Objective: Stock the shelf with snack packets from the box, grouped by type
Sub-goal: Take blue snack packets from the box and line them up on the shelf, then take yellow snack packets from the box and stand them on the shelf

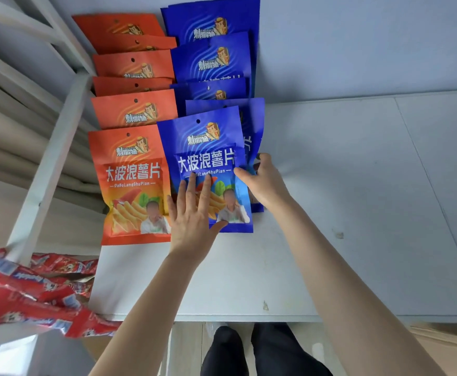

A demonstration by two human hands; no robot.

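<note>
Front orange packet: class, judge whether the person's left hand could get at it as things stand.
Probably yes. The left hand lies flat on the front blue packet, right beside the front orange packet, whose face is uncovered, with nothing between them.

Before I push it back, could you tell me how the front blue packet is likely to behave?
The front blue packet looks like a light, thin pouch, so it probably gives under the left hand lying flat on it. Its smooth film likely slides easily on the flat shelf. The blue packet behind bends at its edge, so this one is probably floppy too.
</note>
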